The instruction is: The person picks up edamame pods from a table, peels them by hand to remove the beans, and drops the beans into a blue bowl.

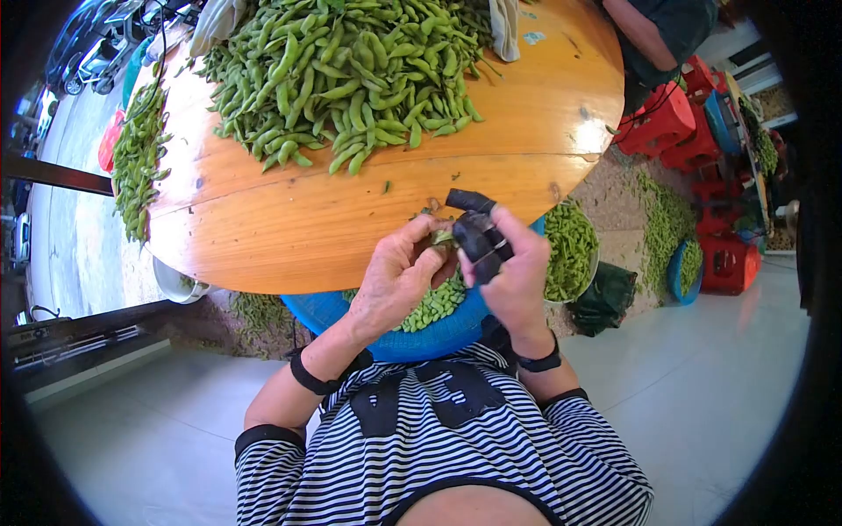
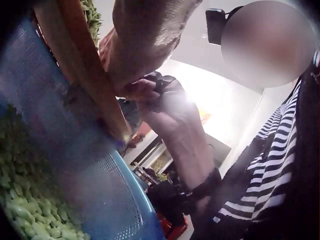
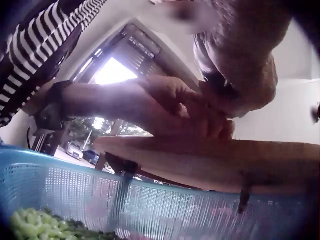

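Observation:
In the head view both hands meet just past the table's near edge, above a blue basket (image 1: 324, 314) of shelled green beans (image 1: 430, 309). The left hand (image 1: 392, 279) pinches a green pod (image 1: 443, 237) between thumb and fingers. Black coverings wrap several fingers of the right hand (image 1: 509, 267), which is curled against the pod's other side. In the left wrist view the right hand (image 2: 167, 112) shows beyond the left; in the right wrist view the left hand (image 3: 170, 107) reaches in over the table edge. The pod is hidden in both wrist views.
A large heap of pods (image 1: 342, 79) covers the far part of the wooden table (image 1: 263, 228). More pods fill a container (image 1: 570, 250) at the right. Beyond it stand red stools (image 1: 658, 123) and a blue basin (image 1: 684, 267). Another person's arm (image 1: 640, 35) is at the upper right.

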Motion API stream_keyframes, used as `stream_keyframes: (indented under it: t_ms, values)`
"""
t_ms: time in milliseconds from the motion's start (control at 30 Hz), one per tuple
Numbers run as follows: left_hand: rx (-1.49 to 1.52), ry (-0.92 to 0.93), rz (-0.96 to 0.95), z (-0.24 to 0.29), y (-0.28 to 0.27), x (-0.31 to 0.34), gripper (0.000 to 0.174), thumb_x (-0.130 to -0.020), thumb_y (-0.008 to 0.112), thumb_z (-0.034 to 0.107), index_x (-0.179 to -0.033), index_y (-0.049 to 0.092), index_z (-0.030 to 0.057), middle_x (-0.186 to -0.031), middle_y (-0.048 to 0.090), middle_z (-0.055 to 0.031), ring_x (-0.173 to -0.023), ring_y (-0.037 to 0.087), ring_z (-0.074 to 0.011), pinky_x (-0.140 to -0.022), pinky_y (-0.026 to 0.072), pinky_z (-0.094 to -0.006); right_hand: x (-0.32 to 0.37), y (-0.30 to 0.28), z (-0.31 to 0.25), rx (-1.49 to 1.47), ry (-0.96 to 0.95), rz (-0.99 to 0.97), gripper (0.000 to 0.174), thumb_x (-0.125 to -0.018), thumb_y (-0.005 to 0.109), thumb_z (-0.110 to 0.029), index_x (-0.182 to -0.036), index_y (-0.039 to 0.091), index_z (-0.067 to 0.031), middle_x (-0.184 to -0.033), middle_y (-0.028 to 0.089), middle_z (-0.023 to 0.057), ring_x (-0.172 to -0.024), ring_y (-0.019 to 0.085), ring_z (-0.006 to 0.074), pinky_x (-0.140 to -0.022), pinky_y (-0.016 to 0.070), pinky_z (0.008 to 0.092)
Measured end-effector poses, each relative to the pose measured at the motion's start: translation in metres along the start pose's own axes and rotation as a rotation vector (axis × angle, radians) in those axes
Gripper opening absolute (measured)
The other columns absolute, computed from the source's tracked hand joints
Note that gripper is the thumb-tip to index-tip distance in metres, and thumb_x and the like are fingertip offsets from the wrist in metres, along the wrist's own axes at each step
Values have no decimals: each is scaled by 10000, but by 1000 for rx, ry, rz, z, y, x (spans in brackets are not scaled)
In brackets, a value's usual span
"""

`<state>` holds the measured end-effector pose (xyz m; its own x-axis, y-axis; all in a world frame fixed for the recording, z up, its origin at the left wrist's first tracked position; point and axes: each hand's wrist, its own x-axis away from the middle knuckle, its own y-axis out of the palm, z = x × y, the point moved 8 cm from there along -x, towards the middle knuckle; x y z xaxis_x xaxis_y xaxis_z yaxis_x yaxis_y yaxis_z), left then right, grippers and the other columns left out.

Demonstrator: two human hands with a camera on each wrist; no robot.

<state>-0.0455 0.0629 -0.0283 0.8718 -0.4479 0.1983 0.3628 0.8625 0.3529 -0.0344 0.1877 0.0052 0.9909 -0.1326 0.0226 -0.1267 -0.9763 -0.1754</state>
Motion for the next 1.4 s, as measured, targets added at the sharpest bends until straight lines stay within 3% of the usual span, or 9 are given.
stream_keyframes:
  t_ms: [300,400,467,567,633,767,1133,1300,1400]
  values:
    - [106,-127,-111,-4,6,-6,275,-870,426,-16,-1096,581,4,-778,588,-48,-628,504,-98,-579,399,-224,-6,-10,11,-549,152,-101,129,-916,542,-25,-1010,613,28,-614,553,14,-480,497,69,-424,400,219]
    - [49,-186,-295,5,19,4,309,-886,476,12,-1176,579,-11,-836,668,-84,-781,608,-160,-756,499,-281,-3,-51,26,-631,111,-45,234,-981,475,-172,-998,623,9,-590,534,11,-432,470,66,-376,342,207]
    - [-193,-116,-451,13,22,10,313,-893,511,35,-1198,572,-5,-875,685,-76,-817,623,-160,-802,499,-293,5,-102,23,-453,106,259,294,-957,501,-232,-993,632,28,-553,531,-2,-398,436,54,-369,291,196]
    - [-574,-72,-543,31,30,0,284,-902,592,97,-1172,609,11,-988,719,-76,-937,653,-152,-902,486,-300,7,-175,45,-76,111,171,205,-903,538,-131,-1045,665,-55,-574,573,41,-454,497,91,-408,345,229]
    - [-972,89,-163,55,2,-36,201,-872,595,67,-1053,662,8,-919,710,-133,-900,675,-224,-863,498,-316,10,-208,38,1011,-102,356,278,-818,568,-27,-1071,676,-64,-601,590,84,-531,557,152,-502,421,287]
    - [-1206,565,-7,89,-9,-90,169,-819,612,49,-968,667,-9,-863,637,-166,-823,624,-344,-782,493,-388,19,-219,36,982,25,428,260,-875,620,-71,-1121,691,-117,-670,542,23,-579,424,88,-542,373,271]
    - [-1370,607,49,82,-2,-103,153,-817,634,67,-953,657,1,-862,582,-133,-791,598,-307,-705,475,-393,-4,-101,-1,248,-67,105,386,-803,540,61,-1163,636,-39,-811,652,18,-700,577,71,-643,451,213]
    - [-680,-83,-40,60,2,-62,132,-919,626,124,-931,658,-3,-728,627,-28,-606,532,-76,-547,416,-218,-5,-40,12,-394,77,-52,231,-870,525,23,-1073,634,11,-770,628,0,-589,524,38,-505,402,182]
    - [-461,5,20,44,-3,-38,139,-938,614,123,-909,652,-7,-699,586,7,-596,508,-47,-526,396,-185,-2,-15,11,-632,115,-166,177,-912,533,-15,-1061,613,38,-675,546,-13,-543,483,48,-467,360,186]
